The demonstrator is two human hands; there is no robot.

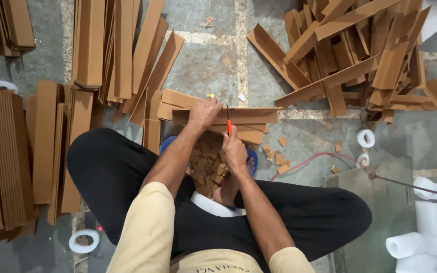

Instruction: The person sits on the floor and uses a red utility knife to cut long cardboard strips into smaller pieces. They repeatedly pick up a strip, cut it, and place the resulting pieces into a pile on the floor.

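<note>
A person seated on the floor is pressing the left hand (204, 113) flat on a cardboard angle strip (226, 116) across the lap, the right hand (234, 151) clamped on a red-handled cutter (228, 120) slicing steadily.

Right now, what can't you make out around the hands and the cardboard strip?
Head view only:
- Blade of the red-handled cutter: too thin to see where it meets the cardboard strip.
- Right hand: palm side hidden, so the grip is unclear.
- Left hand: fingertips hidden behind the strip's edge.
- Blue bowl: mostly covered by arms and cardboard scraps.
- Stacked strips: cut off by the top edge.
</note>
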